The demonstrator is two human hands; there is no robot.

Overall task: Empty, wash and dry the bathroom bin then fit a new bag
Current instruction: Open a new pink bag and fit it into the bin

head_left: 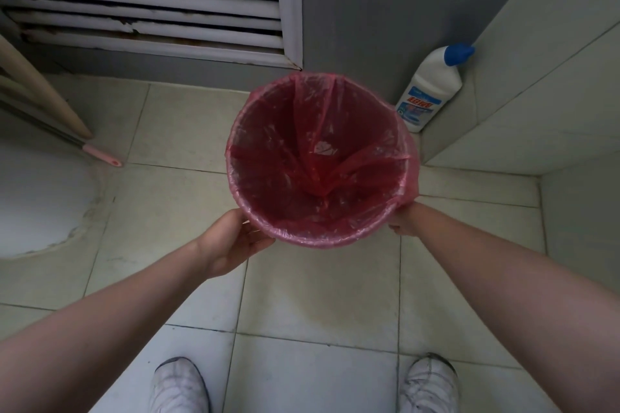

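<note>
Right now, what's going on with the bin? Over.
Both hands, left and right, grip bin rim. Pink bag fitted inside. Cleaner bottle stands behind.

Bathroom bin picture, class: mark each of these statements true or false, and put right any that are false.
1. A pink bag lines the bin. True.
2. Only the left hand is at the bin. False: the right hand holds its other side, so both hands are at the rim.
3. A white bottle with a blue cap stands in the corner to the right of the bin. True.
4. The bin is full of rubbish. False: only one small pale scrap shows at the bottom.
5. The person is barefoot. False: white shoes are on both feet.
</note>
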